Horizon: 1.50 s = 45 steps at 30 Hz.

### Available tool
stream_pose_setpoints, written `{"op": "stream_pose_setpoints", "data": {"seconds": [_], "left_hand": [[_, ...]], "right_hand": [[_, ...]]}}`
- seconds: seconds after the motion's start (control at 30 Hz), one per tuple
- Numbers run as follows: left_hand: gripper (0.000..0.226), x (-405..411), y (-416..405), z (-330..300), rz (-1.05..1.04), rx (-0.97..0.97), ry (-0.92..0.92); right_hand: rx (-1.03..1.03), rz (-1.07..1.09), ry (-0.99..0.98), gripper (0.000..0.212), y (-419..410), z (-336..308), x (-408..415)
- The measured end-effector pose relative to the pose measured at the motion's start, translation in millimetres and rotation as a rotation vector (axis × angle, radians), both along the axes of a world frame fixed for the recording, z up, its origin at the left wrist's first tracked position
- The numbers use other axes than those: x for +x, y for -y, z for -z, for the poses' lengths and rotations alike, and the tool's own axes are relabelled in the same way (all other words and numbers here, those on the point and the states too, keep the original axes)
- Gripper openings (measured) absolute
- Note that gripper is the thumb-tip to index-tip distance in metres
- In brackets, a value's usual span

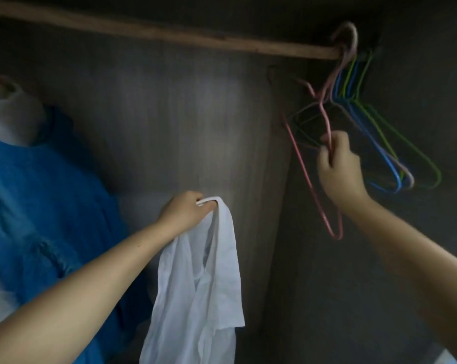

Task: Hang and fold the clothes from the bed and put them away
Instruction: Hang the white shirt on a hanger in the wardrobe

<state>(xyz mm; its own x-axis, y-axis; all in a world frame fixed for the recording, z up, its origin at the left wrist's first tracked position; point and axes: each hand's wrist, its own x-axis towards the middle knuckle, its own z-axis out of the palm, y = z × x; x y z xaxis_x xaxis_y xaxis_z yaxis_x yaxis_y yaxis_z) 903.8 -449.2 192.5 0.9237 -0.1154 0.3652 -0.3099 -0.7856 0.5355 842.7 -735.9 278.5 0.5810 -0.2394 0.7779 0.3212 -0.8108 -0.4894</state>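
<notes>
With a blue garment (38, 185) already hanging at the left of the wardrobe rail (169, 35), the left hand (185, 211) pinches the white shirt (203, 285) by its collar while the right hand (337, 164) grips a pink hanger (314, 185), so hanging this shirt remains.

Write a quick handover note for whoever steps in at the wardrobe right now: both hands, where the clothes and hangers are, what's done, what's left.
Left hand: grips the white shirt by its collar; it hangs free.
Right hand: grips the pink hanger, hook on the wooden rail.
Spare blue and green hangers hang at the rail's right end.
Done: a blue garment hangs at left.
Left: get the pink hanger off, put the white shirt on it, hang it up.
</notes>
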Motion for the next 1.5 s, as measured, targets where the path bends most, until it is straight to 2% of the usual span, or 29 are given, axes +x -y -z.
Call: {"op": "stream_pose_setpoints", "data": {"seconds": [0.1,0.17,0.33,0.5,0.6,0.77,0.83,0.87,0.9,0.93,0.97,1.03,1.07,1.1,1.17,1.23,1.27,1.33,1.43,1.5], "left_hand": [[0.044,14.1,-6.3,14.4,-0.026,0.086,-0.098],[0.042,23.0,-6.6,28.7,-0.022,0.162,-0.131],[0.044,40.6,-22.9,52.8,-0.109,0.186,-0.147],[0.038,37.7,-29.7,57.2,-0.064,0.173,-0.205],[0.044,12.7,-8.1,50.8,0.103,0.167,-0.197],[0.040,-53.2,29.1,45.3,0.507,0.230,-0.147],[0.026,-68.6,27.7,38.0,0.660,0.243,-0.254],[0.027,-72.7,22.7,30.5,0.707,0.261,-0.334],[0.035,-74.2,16.8,22.1,0.734,0.269,-0.377],[0.040,-72.4,10.5,14.7,0.732,0.303,-0.342],[0.041,-68.7,5.3,8.2,0.710,0.381,-0.231],[0.032,-64.1,-0.1,-2.0,0.676,0.594,0.012],[0.026,-62.3,0.3,-5.8,0.692,0.649,0.065],[0.021,-61.8,1.3,-9.6,0.736,0.655,0.055],[0.015,-61.8,4.3,-15.6,0.847,0.563,-0.070],[0.013,-62.7,5.4,-22.3,0.903,0.454,-0.156],[0.012,-63.3,5.9,-24.6,0.918,0.401,-0.188],[0.011,-66.4,8.1,-27.8,0.946,0.307,-0.256],[0.015,-72.8,14.6,-29.0,0.992,0.206,-0.363],[0.017,-75.3,17.5,-28.2,0.988,0.188,-0.389]], "right_hand": [[0.485,-0.326,-0.173,0.008,-16.6,46.0,-20.0],[0.649,-0.467,-0.368,0.020,-24.7,70.0,-31.0],[0.589,-0.652,-0.845,0.030,-38.2,111.9,-74.6],[0.541,-0.594,-1.041,0.030,-52.6,132.0,-91.7],[0.592,-0.540,-1.070,0.030,-73.5,146.7,-93.0],[0.824,-0.549,-0.900,0.027,-109.8,155.6,-84.3],[0.847,-0.606,-0.831,0.029,-116.9,156.0,-84.3],[0.845,-0.636,-0.809,0.035,-117.8,155.4,-85.6],[0.837,-0.662,-0.797,0.041,-117.1,153.9,-87.3],[0.820,-0.686,-0.786,0.043,-114.9,151.9,-89.0],[0.797,-0.717,-0.780,0.039,-112.1,149.9,-91.3],[0.753,-0.825,-0.782,0.021,-106.3,148.2,-96.6],[0.755,-0.920,-0.792,0.010,-103.8,147.9,-99.6],[0.791,-1.044,-0.815,0.005,-101.0,147.2,-102.4],[0.954,-1.234,-0.882,0.028,-91.2,145.1,-104.9],[1.100,-1.190,-0.926,0.032,-79.5,145.7,-103.9],[1.086,-1.081,-0.918,0.028,-74.0,149.0,-102.9],[0.845,-0.862,-0.894,0.019,-70.9,159.9,-102.4],[0.428,-0.767,-0.876,0.017,-87.7,174.1,-104.4],[0.296,-0.630,-0.804,0.017,-99.1,181.9,-100.5]]}}
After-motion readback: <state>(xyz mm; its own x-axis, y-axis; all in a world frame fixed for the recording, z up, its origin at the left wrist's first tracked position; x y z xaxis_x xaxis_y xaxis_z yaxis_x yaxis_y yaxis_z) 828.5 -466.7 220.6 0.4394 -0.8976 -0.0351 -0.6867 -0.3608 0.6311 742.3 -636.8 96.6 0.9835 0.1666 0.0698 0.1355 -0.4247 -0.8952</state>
